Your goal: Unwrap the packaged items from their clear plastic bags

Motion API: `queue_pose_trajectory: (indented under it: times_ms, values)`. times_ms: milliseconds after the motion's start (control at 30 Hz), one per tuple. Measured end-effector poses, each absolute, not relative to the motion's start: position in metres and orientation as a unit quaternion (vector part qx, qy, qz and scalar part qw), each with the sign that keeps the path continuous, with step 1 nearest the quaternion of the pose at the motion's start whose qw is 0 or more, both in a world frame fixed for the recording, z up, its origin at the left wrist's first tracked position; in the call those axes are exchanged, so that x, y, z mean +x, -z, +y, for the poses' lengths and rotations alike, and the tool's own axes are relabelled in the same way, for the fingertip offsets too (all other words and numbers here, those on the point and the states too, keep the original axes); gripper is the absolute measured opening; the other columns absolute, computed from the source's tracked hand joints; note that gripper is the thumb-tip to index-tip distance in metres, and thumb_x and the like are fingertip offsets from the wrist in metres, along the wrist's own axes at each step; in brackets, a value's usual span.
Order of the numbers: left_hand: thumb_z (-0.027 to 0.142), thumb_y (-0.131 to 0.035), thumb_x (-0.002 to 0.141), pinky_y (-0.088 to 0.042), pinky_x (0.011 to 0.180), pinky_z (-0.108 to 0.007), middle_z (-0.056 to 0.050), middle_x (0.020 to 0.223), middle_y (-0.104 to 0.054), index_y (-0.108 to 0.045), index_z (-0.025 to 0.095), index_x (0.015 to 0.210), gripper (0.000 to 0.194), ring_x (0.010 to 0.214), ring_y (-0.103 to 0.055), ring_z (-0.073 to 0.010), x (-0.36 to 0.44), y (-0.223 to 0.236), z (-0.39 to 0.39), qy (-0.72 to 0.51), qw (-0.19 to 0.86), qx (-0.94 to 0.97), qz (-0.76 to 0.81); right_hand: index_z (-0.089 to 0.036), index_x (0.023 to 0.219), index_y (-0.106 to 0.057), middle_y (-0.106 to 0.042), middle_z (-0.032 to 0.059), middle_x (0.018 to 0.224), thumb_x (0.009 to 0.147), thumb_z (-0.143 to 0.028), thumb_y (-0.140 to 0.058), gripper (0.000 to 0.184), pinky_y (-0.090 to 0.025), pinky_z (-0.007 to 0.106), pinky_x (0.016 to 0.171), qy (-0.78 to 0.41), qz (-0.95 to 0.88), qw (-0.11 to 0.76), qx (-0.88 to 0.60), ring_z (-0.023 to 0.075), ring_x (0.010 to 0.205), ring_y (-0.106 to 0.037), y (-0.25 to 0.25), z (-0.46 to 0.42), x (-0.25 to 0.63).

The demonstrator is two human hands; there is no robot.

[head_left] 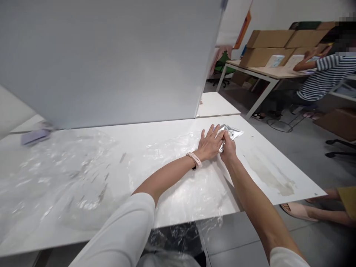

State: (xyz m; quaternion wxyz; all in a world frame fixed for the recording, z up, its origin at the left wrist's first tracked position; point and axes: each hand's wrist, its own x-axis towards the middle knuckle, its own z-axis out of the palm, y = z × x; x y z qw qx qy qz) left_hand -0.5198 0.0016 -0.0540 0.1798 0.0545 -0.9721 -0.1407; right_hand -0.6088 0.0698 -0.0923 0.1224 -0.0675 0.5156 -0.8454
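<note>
My left hand (209, 144) lies flat with fingers stretched out on a small clear plastic bag (233, 132) near the far right part of the white table (172, 133). A pink watch band sits on that wrist. My right hand (228, 147) is closed, pinching the near edge of the same bag right beside the left hand. A large sheet of clear plastic film (83, 174) covers much of the table under my arms and hangs over the front edge.
A grey partition panel (111, 59) stands along the table's far side. A purple object (35, 135) lies at far left. A stain (268, 174) marks the table's right end. Another person in a striped shirt (325, 76) sits by cardboard boxes (269, 44). Someone's sandalled foot (297, 210) is on the floor.
</note>
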Motion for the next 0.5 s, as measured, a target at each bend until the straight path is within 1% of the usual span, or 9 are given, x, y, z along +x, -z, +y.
queue_pose_trajectory:
  times_ms: [67, 167, 267, 367, 433, 500]
  values:
    - [0.031, -0.026, 0.104, -0.011, 0.126, -0.057, -0.008, 0.169, -0.015, -0.031, 0.017, 0.157, 0.055, 0.157, -0.006, -0.0259, -0.558, 0.067, -0.004, 0.095, 0.19, 0.051, -0.976, -0.019, 0.1, -0.063, -0.071, 0.0034, 0.102, 0.072, -0.049, -0.076, 0.043, -0.056, 0.034, 0.089, 0.833, 0.545, 0.076, -0.05, 0.0193, 0.098, -0.069, 0.105, 0.063, -0.652]
    - [0.027, -0.028, 0.103, -0.01, 0.126, -0.057, -0.011, 0.169, -0.015, -0.029, 0.013, 0.158, 0.056, 0.157, -0.007, -0.0265, -0.603, 0.089, -0.022, 0.043, 0.198, 0.046, -0.978, -0.02, 0.114, -0.054, -0.069, 0.0065, 0.112, 0.076, -0.047, -0.07, 0.049, -0.056, 0.039, 0.091, 0.8, 0.599, 0.007, -0.024, 0.0207, 0.101, -0.068, 0.122, 0.046, -0.708]
    - [0.014, -0.029, 0.099, -0.007, 0.127, -0.056, -0.012, 0.168, -0.016, -0.026, 0.01, 0.158, 0.06, 0.157, -0.007, -0.0261, -0.635, 0.107, -0.047, 0.009, 0.207, 0.059, -0.976, -0.021, 0.132, -0.043, -0.063, 0.0132, 0.127, 0.084, -0.047, -0.06, 0.057, -0.052, 0.045, 0.098, 0.733, 0.675, -0.069, -0.041, 0.0239, 0.112, -0.065, 0.131, 0.021, -0.751]
    - [0.003, -0.027, 0.093, -0.003, 0.128, -0.054, -0.01, 0.169, -0.016, -0.024, 0.009, 0.159, 0.066, 0.156, -0.004, -0.0238, -0.659, 0.112, -0.069, -0.012, 0.241, 0.065, -0.968, -0.019, 0.147, -0.03, -0.055, 0.0193, 0.137, 0.09, -0.047, -0.049, 0.067, -0.045, 0.05, 0.106, 0.657, 0.743, -0.112, -0.061, 0.0281, 0.123, -0.06, 0.133, -0.008, -0.787]
    - [0.0, -0.025, 0.091, -0.002, 0.128, -0.052, -0.009, 0.169, -0.016, -0.024, 0.009, 0.159, 0.069, 0.156, -0.003, -0.0217, -0.673, 0.111, -0.081, -0.018, 0.261, 0.058, -0.963, -0.019, 0.153, -0.022, -0.049, 0.0203, 0.144, 0.092, -0.046, -0.044, 0.07, -0.043, 0.051, 0.108, 0.62, 0.769, -0.133, -0.081, 0.0294, 0.13, -0.055, 0.133, -0.028, -0.808]
    - [-0.001, -0.026, 0.089, -0.002, 0.129, -0.051, -0.009, 0.168, -0.018, -0.024, 0.009, 0.159, 0.071, 0.156, -0.004, -0.0206, -0.686, 0.108, -0.092, -0.014, 0.269, 0.07, -0.961, -0.021, 0.157, -0.015, -0.039, 0.0187, 0.153, 0.093, -0.045, -0.041, 0.073, -0.04, 0.053, 0.11, 0.591, 0.785, -0.156, -0.104, 0.0295, 0.138, -0.047, 0.132, -0.048, -0.827]
